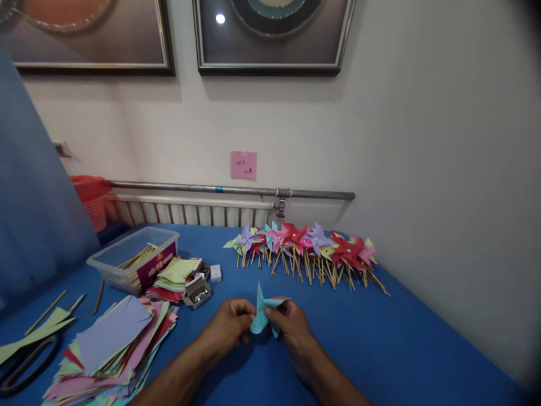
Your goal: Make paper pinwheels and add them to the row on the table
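A light blue paper pinwheel [260, 318], partly folded, is held up above the blue table between my two hands. My right hand [293, 324] grips it, the thumb pressed near its middle. On the other side, my left hand [232, 324] is closed with thumb and fingers pinched at the pinwheel's left edge; whether it grips the paper or something small there is hidden. Beyond my left hand stands a small open box of metal pins [197, 294], with a small white box [215, 273] behind it. No stick shows on the pinwheel.
Finished pinwheels on sticks [304, 242] lie in a row at the back right. To the left are a stack of coloured paper [114, 332], a clear plastic bin [107, 268] with sticks, and black-handled scissors [31, 366]. A radiator [190, 211] and wall stand behind the table [380, 349].
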